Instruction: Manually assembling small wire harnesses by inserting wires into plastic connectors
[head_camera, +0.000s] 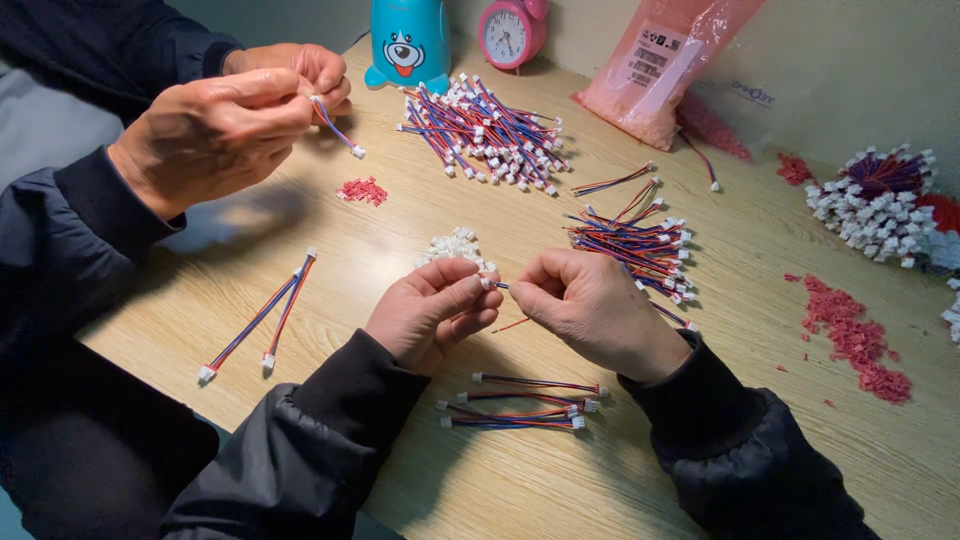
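Observation:
My left hand (432, 308) pinches a small white plug connector (487, 283) between thumb and forefinger. My right hand (590, 305) is closed on thin red and blue wires (512, 324) whose ends meet that connector. Both hands hover over the wooden table (560, 470). Below my wrists lie a few finished wire leads (525, 400) with white plugs at each end. A little heap of loose white connectors (452, 246) sits just beyond my left hand.
A co-worker's hands (235, 115) at upper left hold a wire lead (338, 131). Two finished leads (262, 322) lie at left. Piles of leads (487, 128) (635, 240) (880, 200), red bits (855, 335) (363, 190), a pink bag (665, 60), a blue figure (408, 42) and a pink clock (508, 32) stand farther back.

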